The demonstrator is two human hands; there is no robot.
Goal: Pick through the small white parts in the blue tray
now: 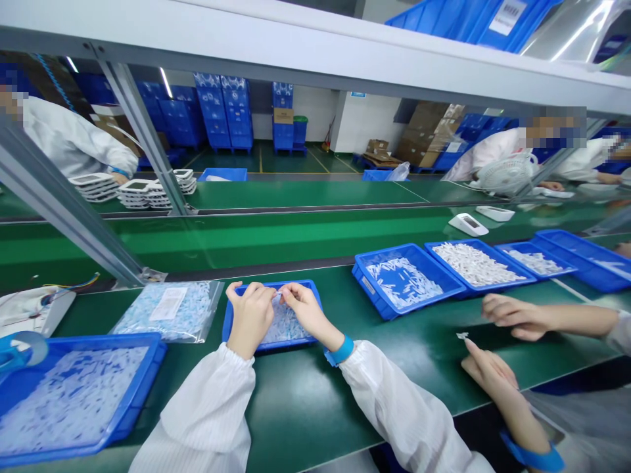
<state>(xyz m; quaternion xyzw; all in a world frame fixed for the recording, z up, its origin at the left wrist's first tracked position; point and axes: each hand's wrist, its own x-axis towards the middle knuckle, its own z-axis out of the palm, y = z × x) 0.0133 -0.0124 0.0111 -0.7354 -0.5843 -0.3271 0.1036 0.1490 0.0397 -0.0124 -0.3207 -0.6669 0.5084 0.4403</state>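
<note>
My left hand (252, 314) and my right hand (306, 310) meet over a small blue tray (315, 287) that holds many small pale pieces (290, 326). The fingertips of both hands pinch a tiny whitish piece (279, 293) between them, just above the tray's far side. Its exact shape is too small to make out. A blue band circles my right wrist. Left of the tray lies a clear plastic bag (170, 309) of light blue pieces with a white label.
A larger blue tray (156, 351) of pale pieces stands at left. On the right are blue trays of white parts (404, 282), (476, 263). A co-worker's hands (493, 371) handle a small white piece nearby. A metal post (73, 203) and an overhead shelf frame the bench.
</note>
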